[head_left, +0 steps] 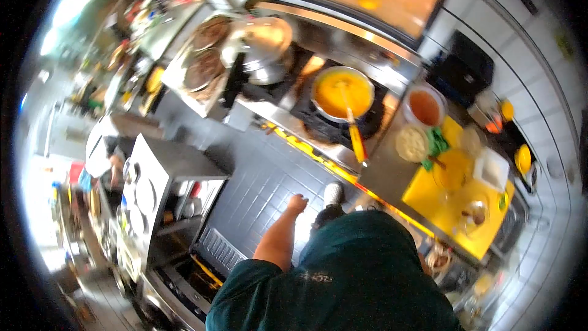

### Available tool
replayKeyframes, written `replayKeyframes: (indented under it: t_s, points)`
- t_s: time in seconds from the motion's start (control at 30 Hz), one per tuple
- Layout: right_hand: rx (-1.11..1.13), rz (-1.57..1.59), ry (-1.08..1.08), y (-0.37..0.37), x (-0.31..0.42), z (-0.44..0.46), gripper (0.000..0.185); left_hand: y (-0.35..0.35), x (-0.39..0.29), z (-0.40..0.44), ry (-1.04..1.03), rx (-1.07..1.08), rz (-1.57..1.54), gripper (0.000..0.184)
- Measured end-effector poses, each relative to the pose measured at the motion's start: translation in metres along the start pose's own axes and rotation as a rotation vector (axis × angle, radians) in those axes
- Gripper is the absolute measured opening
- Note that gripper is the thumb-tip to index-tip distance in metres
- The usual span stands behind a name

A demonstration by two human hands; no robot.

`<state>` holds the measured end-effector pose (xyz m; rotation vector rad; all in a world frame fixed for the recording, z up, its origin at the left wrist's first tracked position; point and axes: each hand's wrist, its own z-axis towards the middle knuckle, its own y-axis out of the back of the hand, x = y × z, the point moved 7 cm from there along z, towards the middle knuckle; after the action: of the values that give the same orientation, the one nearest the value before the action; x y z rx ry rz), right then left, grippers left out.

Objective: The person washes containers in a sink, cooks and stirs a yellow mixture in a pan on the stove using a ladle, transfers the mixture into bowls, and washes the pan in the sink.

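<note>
My left hand (298,203) hangs over the dark tiled floor, left of my shoe (334,193). Its fingers look loosely curled, with nothing visible in them. My right hand is hidden behind my dark green shirt (367,270). Ahead, a pan of yellow-orange liquid (334,89) sits on the stove. A utensil with a yellow and red handle (356,141) rests in it, the handle sticking out over the front edge. Neither hand touches the pan.
Right of the stove stand a tub of reddish-orange sauce (424,108), a container of pale food (412,143) and a yellow board (484,242). A large lidded pot (269,73) is on the left burner. A steel cabinet (165,156) and another person (104,147) are at left.
</note>
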<state>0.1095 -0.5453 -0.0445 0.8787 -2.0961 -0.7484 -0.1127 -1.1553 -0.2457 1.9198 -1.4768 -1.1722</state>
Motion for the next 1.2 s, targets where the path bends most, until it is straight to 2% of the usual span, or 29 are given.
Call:
replayKeyframes:
  t_s: [0.07, 0.13, 0.23, 0.33, 0.37, 0.47, 0.6, 0.73, 0.77, 0.87, 1.0, 1.2]
  points:
    - [0.028, -0.026, 0.018, 0.011, -0.005, 0.021, 0.037, 0.047, -0.026, -0.074, 0.477, 0.075, -0.509, 0.054]
    - [0.039, -0.046, 0.027, 0.034, -0.011, 0.043, 0.037, 0.074, -0.043, -0.118, 0.481, 0.073, -0.360, 0.052]
    - [0.029, -0.066, 0.027, 0.081, -0.021, 0.083, 0.037, 0.048, -0.031, -0.166, 0.578, -0.020, -0.415, 0.046]
    - [0.000, -0.082, 0.030, 0.134, -0.028, 0.129, 0.037, 0.024, -0.029, -0.214, 0.654, -0.034, -0.433, 0.046]
    - [-0.008, -0.083, 0.037, 0.150, -0.027, 0.145, 0.037, 0.017, -0.032, -0.233, 0.653, -0.100, -0.439, 0.048]
    - [-0.021, -0.093, 0.066, 0.179, -0.018, 0.185, 0.038, -0.011, -0.039, -0.276, 0.771, -0.049, -0.436, 0.044]
    - [-0.011, -0.076, 0.091, 0.193, -0.006, 0.215, 0.038, -0.049, -0.060, -0.302, 0.747, 0.057, -0.434, 0.044]
    - [0.024, -0.074, 0.088, 0.188, 0.011, 0.223, 0.038, -0.059, -0.085, -0.304, 0.647, 0.012, -0.342, 0.034]
    - [0.028, -0.069, 0.087, 0.185, 0.014, 0.225, 0.038, -0.065, -0.088, -0.294, 0.553, 0.143, -0.273, 0.034]
    - [0.056, -0.064, 0.093, 0.178, 0.021, 0.226, 0.039, -0.046, -0.091, -0.289, 0.704, -0.140, -0.450, 0.036]
    - [0.076, -0.049, 0.089, 0.171, 0.022, 0.223, 0.039, -0.021, -0.091, -0.271, 0.765, -0.161, -0.526, 0.040]
    - [0.119, 0.016, 0.084, 0.147, 0.024, 0.222, 0.039, 0.003, -0.088, -0.252, 0.706, -0.200, -0.511, 0.049]
